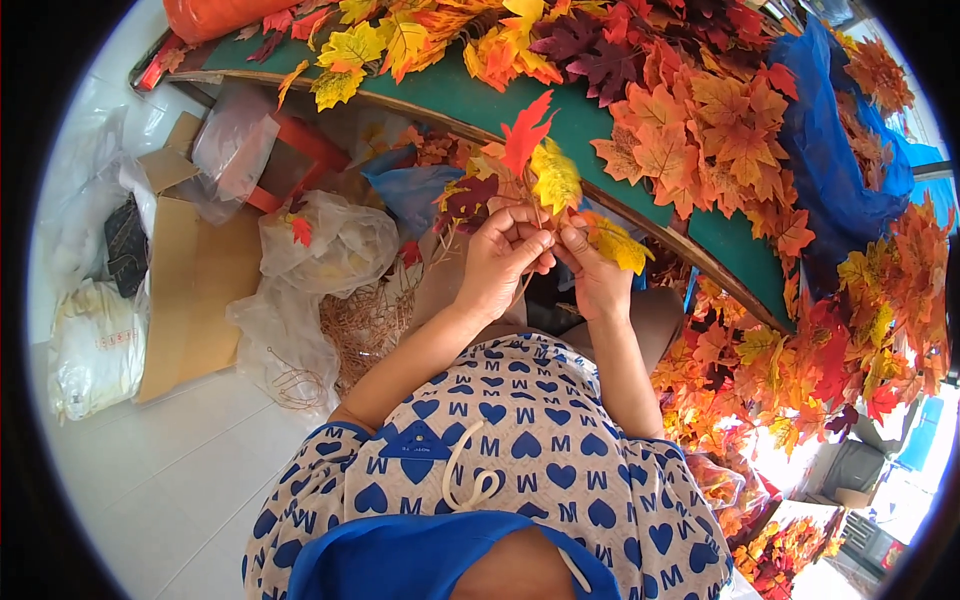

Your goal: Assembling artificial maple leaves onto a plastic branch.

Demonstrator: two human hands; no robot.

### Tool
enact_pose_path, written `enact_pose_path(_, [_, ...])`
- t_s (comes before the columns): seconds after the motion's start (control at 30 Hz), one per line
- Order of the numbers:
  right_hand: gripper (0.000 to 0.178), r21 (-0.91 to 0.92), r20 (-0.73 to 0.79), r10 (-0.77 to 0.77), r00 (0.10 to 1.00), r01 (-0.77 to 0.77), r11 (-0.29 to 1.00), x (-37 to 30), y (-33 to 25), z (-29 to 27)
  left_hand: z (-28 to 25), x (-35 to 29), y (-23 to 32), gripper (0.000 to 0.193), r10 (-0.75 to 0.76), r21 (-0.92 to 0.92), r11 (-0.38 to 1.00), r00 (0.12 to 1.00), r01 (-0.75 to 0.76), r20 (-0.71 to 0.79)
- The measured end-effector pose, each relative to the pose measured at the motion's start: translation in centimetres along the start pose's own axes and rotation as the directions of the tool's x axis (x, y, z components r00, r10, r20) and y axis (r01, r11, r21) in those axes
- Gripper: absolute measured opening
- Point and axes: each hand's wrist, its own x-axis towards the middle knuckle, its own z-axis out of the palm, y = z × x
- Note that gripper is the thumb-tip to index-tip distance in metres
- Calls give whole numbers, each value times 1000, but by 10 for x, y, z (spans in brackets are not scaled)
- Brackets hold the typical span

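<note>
Over my lap, in front of the table edge, my left hand (503, 257) pinches the thin brown stem of an artificial leaf spray. A red leaf (526, 132) and a yellow leaf (555, 178) stand up above the fingers. Close beside it, my right hand (598, 272) is closed, thumb and forefinger pressed together at the same stem. Another yellow leaf (618, 243) sticks out to the right, past the right hand's fingers. What exactly lies between the right fingertips is too small to make out.
A green-topped table (440, 98) curves ahead, heaped with orange, yellow and dark red leaves (700, 130). A blue plastic bag (830, 130) lies at its right. On the left floor are a cardboard box (190, 295), clear bags (325, 245) and brown stems (365, 330).
</note>
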Motion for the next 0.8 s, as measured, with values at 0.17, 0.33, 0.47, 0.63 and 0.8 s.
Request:
enact_pose_path(0.17, [23, 36, -34, -31, 999, 33, 999, 0, -6, 5, 3, 0, 0, 19, 36, 92, 995, 999, -37, 12])
enact_pose_path(0.33, [18, 131, -36, -188, 981, 191, 973, 1, 9, 1, 5, -1, -2, 24, 79, 131, 989, 997, -75, -24])
enact_pose_path(0.47, [14, 65, 29, -325, 945, 323, 944, -2, 11, -6, 7, -1, -3, 28, 90, 139, 987, 994, -81, -60])
enact_pose_path(0.63, [16, 96, -55, -210, 976, 214, 972, -2, 7, -2, 14, -4, -4, 30, 71, 135, 988, 997, -70, -8])
enact_pose_path(0.8, [21, 188, -76, -109, 991, 121, 975, -5, 5, 1, 17, -2, -5, 28, 56, 138, 989, 998, -55, -6])
